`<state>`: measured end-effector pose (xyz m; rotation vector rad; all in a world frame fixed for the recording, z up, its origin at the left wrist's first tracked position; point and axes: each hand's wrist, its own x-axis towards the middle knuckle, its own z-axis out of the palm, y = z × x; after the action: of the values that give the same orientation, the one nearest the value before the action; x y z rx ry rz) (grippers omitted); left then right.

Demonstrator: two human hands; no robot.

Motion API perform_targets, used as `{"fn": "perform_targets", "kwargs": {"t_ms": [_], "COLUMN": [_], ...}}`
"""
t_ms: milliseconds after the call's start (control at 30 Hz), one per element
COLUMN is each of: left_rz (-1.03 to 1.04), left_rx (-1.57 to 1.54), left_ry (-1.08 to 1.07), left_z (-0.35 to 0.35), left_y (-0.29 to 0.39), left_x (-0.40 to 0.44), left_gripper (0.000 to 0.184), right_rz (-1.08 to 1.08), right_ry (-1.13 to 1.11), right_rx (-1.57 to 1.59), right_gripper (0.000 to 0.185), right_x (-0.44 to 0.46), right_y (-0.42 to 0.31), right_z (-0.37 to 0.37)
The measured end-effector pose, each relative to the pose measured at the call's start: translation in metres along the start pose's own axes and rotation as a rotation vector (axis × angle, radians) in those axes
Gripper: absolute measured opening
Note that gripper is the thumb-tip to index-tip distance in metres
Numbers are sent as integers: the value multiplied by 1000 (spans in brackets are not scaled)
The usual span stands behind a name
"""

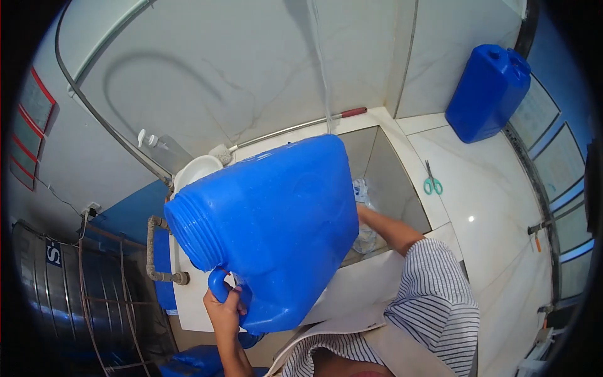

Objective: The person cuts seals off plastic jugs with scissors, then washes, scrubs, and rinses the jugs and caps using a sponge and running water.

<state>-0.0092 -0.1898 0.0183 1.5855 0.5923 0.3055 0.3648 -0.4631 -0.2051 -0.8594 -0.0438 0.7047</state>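
A large blue plastic jerrycan is tilted on its side in front of me, its wide threaded mouth uncapped and facing left. The fingers of my left hand wrap round its handle near the mouth. My right forearm reaches over the sink basin and passes behind the jerrycan's far end. That hides my right hand and its fingers. A thin stream of water falls from above behind the jerrycan's upper edge. Some clear crumpled plastic shows in the basin.
Green-handled scissors lie on the white counter at the right. Another blue jerrycan stands farther back. Along the wall are a red-handled brush, a white bowl and a pump bottle. A metal tank is at lower left.
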Motion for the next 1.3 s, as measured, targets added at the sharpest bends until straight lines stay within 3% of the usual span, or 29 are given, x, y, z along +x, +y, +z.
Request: {"fn": "perform_targets", "kwargs": {"t_ms": [133,167,233,267,333,433,467,533,567,633,667,733,767,900,967,1000,1067,1100,1133,1200,1300], "left_rz": [-17,-26,-19,-18,-33,-33,-31,-48,-58,-35,-34,-37,-31,-33,-34,-37,-35,-40,-37,-62,-61], "left_rx": [22,20,-16,-13,-37,-65,-69,-58,-57,-48,-46,-73,-76,-91,-63,-59,-87,-113,-109,-143,-124], "left_ry": [-19,-26,-50,-55,-27,16,23,-19,-24,-46,-46,20,22,-49,-68,-78,-94,-85,-90,-44,-61], "left_z": [-6,-5,-6,-5,-2,1,-1,-6,-5,-1,3,8,4,-9,-9,-8,-9,-11,-11,-13,-16], "left_y": [-4,-6,-8,-8,-8,-2,-4,-11,-11,-10,-9,-8,-8,-9,-9,-9,-9,-11,-11,-11,-13], "left_x": [9,9,10,10,8,3,4,8,6,3,1,-2,-1,8,10,9,7,7,6,5,11], "left_gripper": [9,9,9,9,8,7,7,7,7,7,7,6,6,7,7,7,8,8,8,8,8], "right_rz": [39,90,-305,-308,37,-94,-49,93,181,-84,-85,178,311,225,299,248,-80,-86,-219,-356,-116], "right_ry": [184,216,-154,-151,149,271,258,243,240,-5,-5,505,308,373,236,263,-185,-181,-147,-109,5], "right_rx": [-205,-55,-103,-101,131,-104,-368,-421,-211,-33,-31,-199,-329,-645,-225,-183,-63,-57,-301,-544,-260], "right_gripper": [43,44,40,40,37,38,39,41,44,50,50,56,62,54,50,40,33,33,30,28,29], "right_x": [-40,-6,7,4,-8,-58,-81,-77,-38,47,30,-43,-25,-37,-8,-7,39,31,12,-2,-6], "right_y": [39,1,-68,-60,-13,91,80,52,15,-42,-42,-24,41,48,10,-42,-66,-38,8,28,14], "right_z": [-3,-15,16,13,1,-13,-4,-10,-29,-58,-40,22,-54,-35,-32,6,5,4,5,15,23]}}
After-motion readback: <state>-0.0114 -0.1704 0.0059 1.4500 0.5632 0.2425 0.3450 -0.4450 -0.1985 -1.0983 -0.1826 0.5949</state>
